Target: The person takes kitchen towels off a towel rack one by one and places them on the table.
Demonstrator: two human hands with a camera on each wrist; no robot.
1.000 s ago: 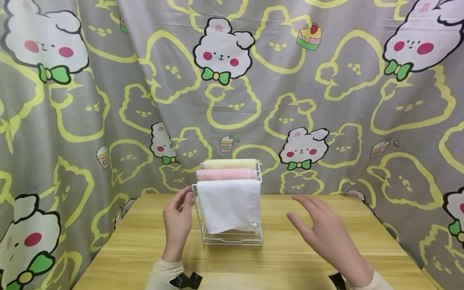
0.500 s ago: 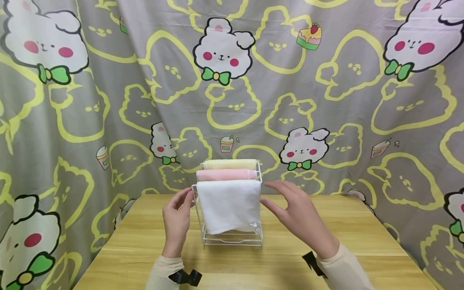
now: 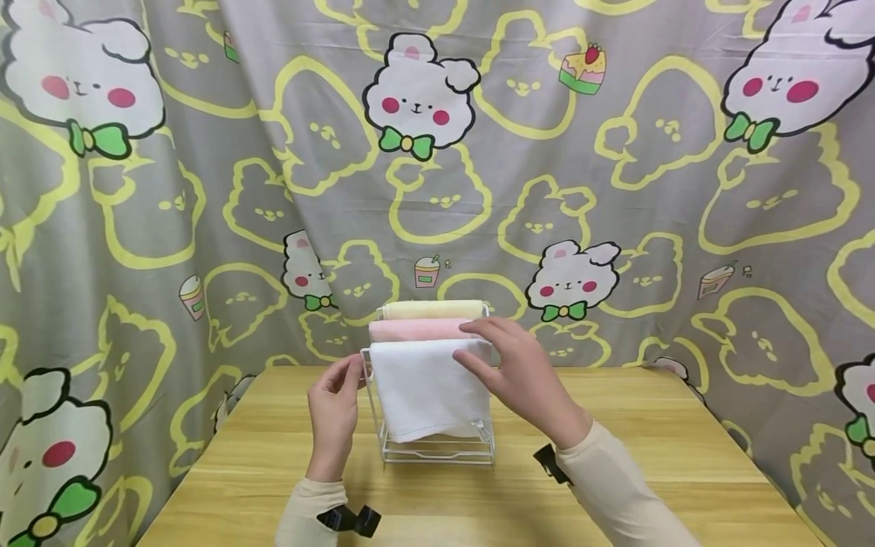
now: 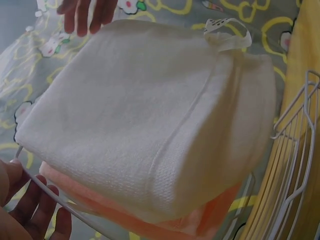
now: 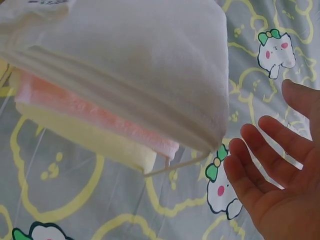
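A small white wire rack stands on the table with three folded towels hung over it. The white towel hangs in front, the pink towel behind it and the yellow towel at the back. My left hand grips the rack's upper left bar between thumb and fingers, as the left wrist view shows. My right hand is at the upper right corner of the white towel, fingers spread and loosely bent. In the right wrist view a gap separates those fingers from the towel; nothing is held.
The wooden table carries the rack near its middle. A grey curtain with rabbit and yellow outline prints hangs behind and on both sides. Dark straps with a small device sit on the wrists over beige sleeves.
My right hand has moved left from the table's right side to the rack's upper right, overlapping the white towel in the head view. My left hand and the rack have stayed nearly still.
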